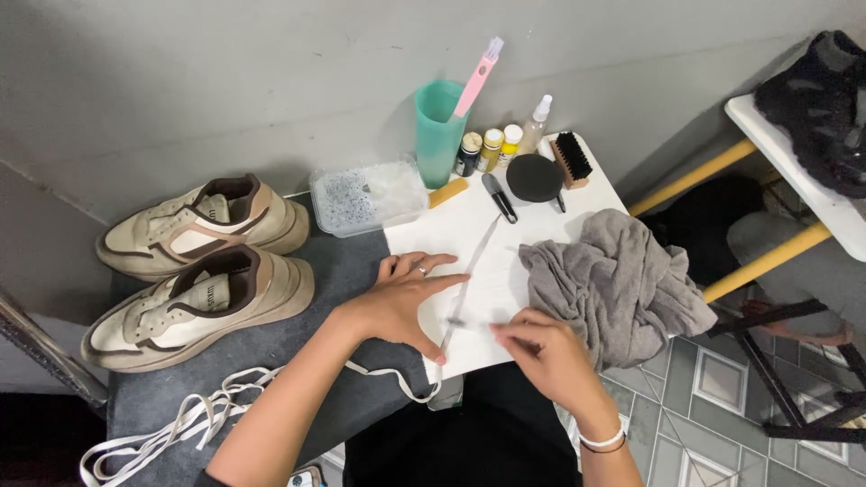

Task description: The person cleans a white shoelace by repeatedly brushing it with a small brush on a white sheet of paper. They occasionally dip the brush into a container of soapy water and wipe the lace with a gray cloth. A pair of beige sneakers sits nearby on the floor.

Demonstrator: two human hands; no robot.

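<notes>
Pinching the near tip of a white shoelace (469, 280), my right hand (546, 352) closes thumb and forefinger on it; the tip itself is hard to make out. My left hand (401, 298) lies flat, fingers spread, touching the lace on the white board (451, 230). Right: grey cloth (613, 280). Far left: two beige sneakers (194, 271).

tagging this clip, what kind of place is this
Probably a small shoe-cleaning spot: a pair of laceless sneakers, a brush and small bottles on a white table, tiled floor.
</notes>
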